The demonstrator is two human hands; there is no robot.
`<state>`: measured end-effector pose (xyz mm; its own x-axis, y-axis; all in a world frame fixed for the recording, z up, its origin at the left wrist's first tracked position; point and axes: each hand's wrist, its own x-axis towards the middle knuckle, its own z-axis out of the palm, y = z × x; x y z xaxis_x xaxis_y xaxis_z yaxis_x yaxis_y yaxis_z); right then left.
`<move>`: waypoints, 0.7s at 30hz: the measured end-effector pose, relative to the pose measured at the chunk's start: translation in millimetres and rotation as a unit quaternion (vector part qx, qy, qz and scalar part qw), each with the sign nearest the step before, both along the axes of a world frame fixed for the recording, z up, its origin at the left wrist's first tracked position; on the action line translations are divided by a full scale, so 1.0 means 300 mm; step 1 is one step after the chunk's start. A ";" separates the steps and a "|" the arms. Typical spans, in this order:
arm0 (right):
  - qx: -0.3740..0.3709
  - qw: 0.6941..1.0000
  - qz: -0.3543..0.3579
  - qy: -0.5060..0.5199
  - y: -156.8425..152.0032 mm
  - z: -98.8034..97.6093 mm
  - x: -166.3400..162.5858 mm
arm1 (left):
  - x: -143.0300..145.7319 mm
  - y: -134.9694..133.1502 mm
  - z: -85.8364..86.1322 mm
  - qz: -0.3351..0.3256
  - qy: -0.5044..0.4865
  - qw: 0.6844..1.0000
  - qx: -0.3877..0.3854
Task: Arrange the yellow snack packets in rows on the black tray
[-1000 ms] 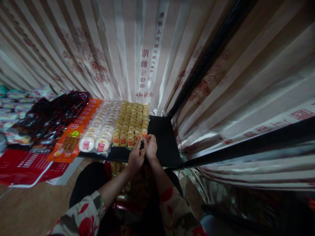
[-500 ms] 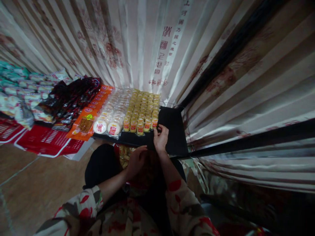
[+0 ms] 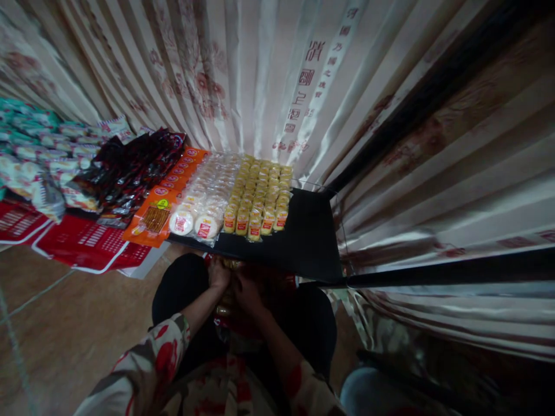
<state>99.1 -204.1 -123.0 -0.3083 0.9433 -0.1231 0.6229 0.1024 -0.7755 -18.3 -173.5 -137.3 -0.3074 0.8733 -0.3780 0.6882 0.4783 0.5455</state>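
Observation:
My left hand (image 3: 218, 276) is down at my lap, over a reddish bag (image 3: 260, 271) of yellow wrapped snacks (image 3: 228, 297). Close beside it, my right hand (image 3: 246, 293) reaches into the same dark spot. The fingers of both hands are hidden in shadow, so whether they hold a snack does not show. Just ahead, rows of small yellow packaged cakes (image 3: 255, 202) stand on a black tabletop (image 3: 310, 237). Left of them lie round white crackers (image 3: 207, 225) in clear wrappers.
An orange snack packet (image 3: 154, 211), dark glossy packets (image 3: 134, 164) and a heap of green and white packets (image 3: 47, 144) line the left side. Red baskets (image 3: 87, 245) stand below them. A patterned curtain (image 3: 260, 75) hangs behind the table, with a dark bar (image 3: 373, 127) crossing it.
My right hand has left the front row of yellow cakes and come down to the bag in my lap. My left hand has moved slightly left. The view has shifted a little.

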 end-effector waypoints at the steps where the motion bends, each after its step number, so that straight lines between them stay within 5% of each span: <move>1: -0.014 1.000 -0.007 -0.014 0.005 -0.027 -0.006 | -0.004 0.019 -0.008 -0.007 0.024 1.000 -0.019; 5: -0.040 0.999 0.000 -0.015 0.013 -0.088 -0.015 | -0.010 0.057 -0.038 -0.051 0.079 0.992 -0.086; 12: -0.056 0.996 -0.026 -0.062 0.007 -0.114 0.013 | 0.003 0.044 -0.051 -0.077 0.105 0.987 -0.089; 21: -0.033 0.998 -0.059 -0.010 0.036 -0.065 0.049 | 0.022 0.000 0.078 -0.131 0.144 0.981 -0.007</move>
<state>113.7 -193.1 -142.6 -0.1929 0.9626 -0.1901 0.6426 -0.0225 -0.7659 -11.7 -173.4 -113.7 -0.1696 0.9318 -0.3208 0.9130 0.2711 0.3048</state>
